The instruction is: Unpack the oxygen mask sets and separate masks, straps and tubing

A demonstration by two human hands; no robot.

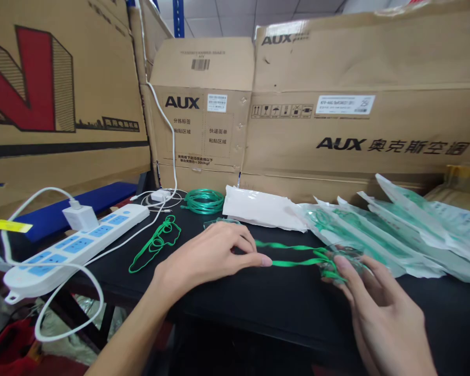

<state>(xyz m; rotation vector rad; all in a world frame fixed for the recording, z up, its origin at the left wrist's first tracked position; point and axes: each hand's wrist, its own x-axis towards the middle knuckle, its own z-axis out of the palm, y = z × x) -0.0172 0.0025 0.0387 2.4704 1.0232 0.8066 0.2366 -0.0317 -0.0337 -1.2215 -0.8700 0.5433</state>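
Note:
My left hand [209,256] pinches the end of a green elastic strap [293,254] that stretches to the right over the black table [258,297]. My right hand [379,305] has its fingers curled round a clear plastic mask piece [342,261], where the strap bunches up. Another loose green strap [156,243] lies to the left of my left hand. A coil of green tubing [203,200] sits behind it.
Several sealed packets with green contents [407,230] fan out at the right, beside an opened white wrapper [258,209]. A white power strip [74,243] with a charger and white cables lies at the left. Large cardboard boxes [337,104] stand as a wall behind the table.

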